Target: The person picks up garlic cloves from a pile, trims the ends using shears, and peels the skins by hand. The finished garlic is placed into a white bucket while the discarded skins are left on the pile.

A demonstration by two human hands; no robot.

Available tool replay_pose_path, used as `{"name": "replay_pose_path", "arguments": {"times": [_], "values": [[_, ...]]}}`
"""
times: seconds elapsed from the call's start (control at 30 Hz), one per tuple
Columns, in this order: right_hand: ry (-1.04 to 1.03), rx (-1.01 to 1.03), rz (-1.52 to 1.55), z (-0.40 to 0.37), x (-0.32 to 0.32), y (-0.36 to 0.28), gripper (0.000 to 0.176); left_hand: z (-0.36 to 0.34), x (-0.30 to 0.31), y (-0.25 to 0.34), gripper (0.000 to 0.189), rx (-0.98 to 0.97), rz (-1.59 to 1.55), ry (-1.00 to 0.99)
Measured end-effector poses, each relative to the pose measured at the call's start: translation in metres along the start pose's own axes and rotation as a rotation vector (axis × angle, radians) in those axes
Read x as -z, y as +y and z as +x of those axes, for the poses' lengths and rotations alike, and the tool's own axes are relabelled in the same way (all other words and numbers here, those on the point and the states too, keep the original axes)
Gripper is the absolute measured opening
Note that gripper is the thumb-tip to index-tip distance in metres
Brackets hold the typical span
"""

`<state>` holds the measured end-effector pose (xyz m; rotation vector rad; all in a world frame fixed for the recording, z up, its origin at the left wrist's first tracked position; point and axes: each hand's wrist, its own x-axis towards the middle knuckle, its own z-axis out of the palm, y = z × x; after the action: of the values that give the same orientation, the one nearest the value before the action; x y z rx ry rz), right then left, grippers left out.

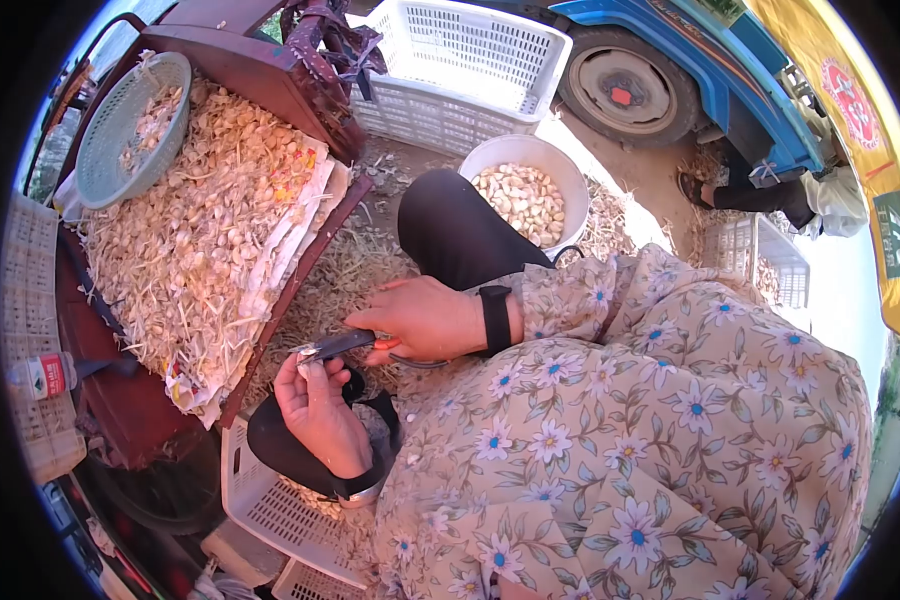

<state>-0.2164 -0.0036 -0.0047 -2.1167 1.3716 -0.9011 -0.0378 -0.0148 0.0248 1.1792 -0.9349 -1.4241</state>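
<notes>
Garlic trimming, close over the lap.
Left hand [320, 410] pinched what was probably a garlic bulb [308, 366] (fingers hid most of it) against the shears [342, 345]. Right hand [425, 320] was wrapped tight round the handles. The garlic heap [210, 220] lay within easy reach, and the white bucket [526, 140] sat past the knee, seemingly for finished bulbs.

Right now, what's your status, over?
Right hand shut on shears. Left hand pinching garlic at the blades. Heap alongside, nothing blocking.
</notes>
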Motion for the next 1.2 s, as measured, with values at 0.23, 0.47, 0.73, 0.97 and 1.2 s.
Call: {"name": "replay_pose_path", "arguments": {"times": [0.23, 0.47, 0.73, 0.97, 1.2], "values": [[-0.224, -0.1, 0.291, -0.003, 0.001, -0.003, 0.034, 0.002, 0.015, -0.012, 0.013, -0.051, -0.055, -0.016], [-0.207, -0.121, 0.278, -0.002, 0.006, -0.01, 0.032, -0.002, 0.021, -0.011, 0.013, -0.022, 0.01, 0.003], [-0.281, -0.047, 0.263, 0.001, 0.006, -0.009, 0.033, -0.007, 0.026, -0.003, 0.011, 0.009, 0.035, 0.015], [-0.464, -0.355, 0.753, 0.006, 0.014, -0.005, 0.039, -0.02, 0.026, 0.004, 0.01, 0.023, 0.035, -0.009], [-0.227, -0.577, 0.952, 0.019, 0.018, 0.024, 0.04, -0.041, 0.105, 0.027, 0.025, 0.067, 0.061, 0.195]]}}
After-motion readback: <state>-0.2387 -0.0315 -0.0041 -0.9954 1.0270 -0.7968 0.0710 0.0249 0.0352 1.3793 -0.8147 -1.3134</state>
